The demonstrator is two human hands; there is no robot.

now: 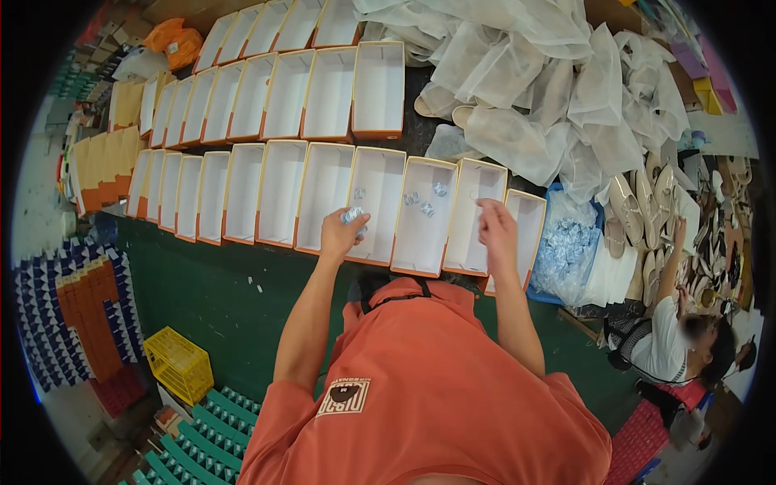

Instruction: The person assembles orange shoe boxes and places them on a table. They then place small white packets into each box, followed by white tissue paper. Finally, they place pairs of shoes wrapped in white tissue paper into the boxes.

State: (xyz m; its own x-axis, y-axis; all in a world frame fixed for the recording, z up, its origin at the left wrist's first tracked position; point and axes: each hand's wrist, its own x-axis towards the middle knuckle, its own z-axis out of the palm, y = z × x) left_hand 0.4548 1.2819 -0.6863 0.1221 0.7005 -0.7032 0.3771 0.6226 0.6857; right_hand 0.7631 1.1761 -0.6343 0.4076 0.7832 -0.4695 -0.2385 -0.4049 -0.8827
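Note:
My left hand is closed round several small blue-and-white sachets, above the near edge of an open shoebox. One sachet lies inside that box. The shoebox to its right has several loose sachets on its white bottom. Over the following open box hovers my right hand, its fingers curled and drawn together. Whatever its fingertips hold, if anything, is too small to make out. The boxes are white inside with orange outer sides.
More open shoeboxes stand in rows to the left and behind. At the right, a blue bin holds a bag of sachets. Shoes in translucent bags are heaped behind it. Another person works far right. A yellow crate stands lower left.

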